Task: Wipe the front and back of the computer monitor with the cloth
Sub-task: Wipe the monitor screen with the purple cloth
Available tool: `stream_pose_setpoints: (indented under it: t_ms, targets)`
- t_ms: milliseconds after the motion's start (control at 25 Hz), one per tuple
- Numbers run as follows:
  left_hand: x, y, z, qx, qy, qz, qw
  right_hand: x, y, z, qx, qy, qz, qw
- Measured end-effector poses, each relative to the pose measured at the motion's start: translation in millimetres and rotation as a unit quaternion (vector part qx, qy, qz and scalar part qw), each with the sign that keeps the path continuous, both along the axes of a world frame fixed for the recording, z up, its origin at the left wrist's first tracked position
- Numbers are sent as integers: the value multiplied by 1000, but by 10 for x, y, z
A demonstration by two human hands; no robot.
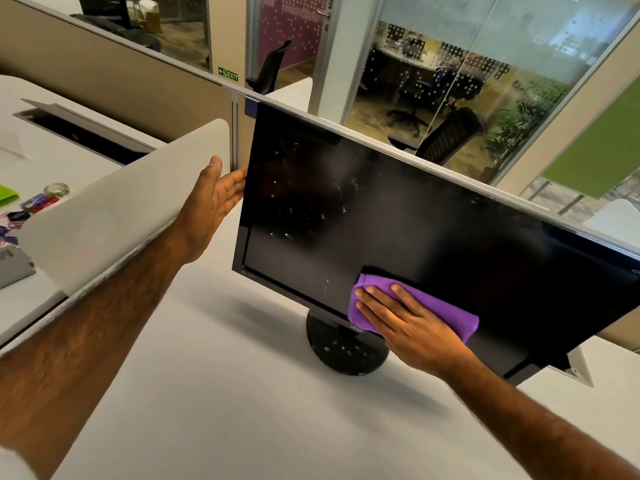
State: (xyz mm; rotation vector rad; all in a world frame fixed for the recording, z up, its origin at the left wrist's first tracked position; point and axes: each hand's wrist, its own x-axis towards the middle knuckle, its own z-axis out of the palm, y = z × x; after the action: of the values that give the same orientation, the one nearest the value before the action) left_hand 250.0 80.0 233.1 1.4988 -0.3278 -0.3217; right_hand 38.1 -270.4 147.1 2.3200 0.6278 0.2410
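Note:
A black computer monitor [398,216] stands on a round black base [346,348] on the white desk, its dark screen facing me with white specks on its left half. My right hand [405,323] lies flat on a folded purple cloth [446,311], pressing it against the lower middle of the screen. My left hand [214,195] reaches to the monitor's left edge with straight fingers, fingertips touching the side of the bezel behind the frame.
A white rounded divider panel [131,202] rises left of the monitor, under my left forearm. Small items lie on the neighbouring desk [34,202] at far left. A beige partition [121,81] and glass walls stand behind. The white desk surface [242,410] spreads before the monitor.

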Motion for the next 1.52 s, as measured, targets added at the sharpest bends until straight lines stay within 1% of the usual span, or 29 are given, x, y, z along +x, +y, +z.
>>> stream_pose_setpoints:
  t_ms: [80,200,360,440,640,840,960,1160,1320,1440,1520]
  targets:
    - [2,-4,-26,-5,3,3,1000,-5,5,-31,-4,3,-1,1000]
    - [10,-12,-52,-8,1,6,1000,201,255,-66,-3,16,21,1000]
    - [26,-26,-70,-3,-4,5,1000,552,662,-118,52,32,15,998]
    - [29,-27,-89,-3,-7,7,1000,587,725,-157,62,44,9,997]
    - [37,-39,-108,-7,-7,3,1000,252,429,-267,17,51,2,999]
    - [41,-32,-103,-14,-5,8,1000,-151,-136,-219,-42,22,44,998]
    - [38,-25,-97,-10,-5,10,1000,-212,-251,-188,-50,27,47,997]
    - [21,-44,-119,-13,-10,11,1000,-9,71,-247,-8,32,40,999]
    - [17,-42,-119,-4,-5,11,1000,287,455,-194,0,35,29,999]
    - [36,-31,-106,-5,-2,13,1000,449,583,17,18,9,31,999]
    - [46,-38,-86,-7,-1,11,1000,513,587,306,58,-57,12,997]
